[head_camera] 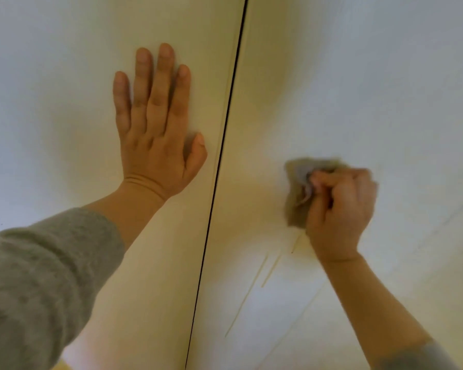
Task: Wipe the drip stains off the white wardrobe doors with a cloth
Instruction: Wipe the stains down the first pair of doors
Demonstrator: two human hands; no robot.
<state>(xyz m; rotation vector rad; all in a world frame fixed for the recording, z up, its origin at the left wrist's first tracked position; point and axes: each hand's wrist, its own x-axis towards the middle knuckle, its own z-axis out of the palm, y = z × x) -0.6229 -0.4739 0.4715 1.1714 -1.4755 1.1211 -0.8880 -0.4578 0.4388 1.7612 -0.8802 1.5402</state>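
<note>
The cloth [298, 198] is a crumpled wad, dull tan with 1 paler bluish-grey fold showing near the fingertips, and its edges are blurred. Its long axis runs roughly up and down the picture: the wad bulges out of the left side of the fist, reaches a little above the knuckles and ends in a tail that points downward. It lies against the right wardrobe door [372, 76], right of the dark gap [225, 129] that divides the 2 doors and well apart from it.

The right hand [340, 206] grips the cloth in a tight fist, fingers curled round it and the back of the hand toward the camera, the forearm coming up from the lower right corner.

Just below the cloth the drip stains [251, 289] show as at least 3 thin yellowish streaks. They slant from upper right to lower left; the shortest starts beside the cloth's tail, and the longest runs far down the door. Both doors are white with a creamy cast around the hands.

The left hand [155, 140] is spread flat on the left wardrobe door [51, 102], palm to the surface, fingers straight and pointing up, the thumb tucked in near the gap; it holds nothing. A grey sleeve [38, 284] is pushed back from its wrist
</note>
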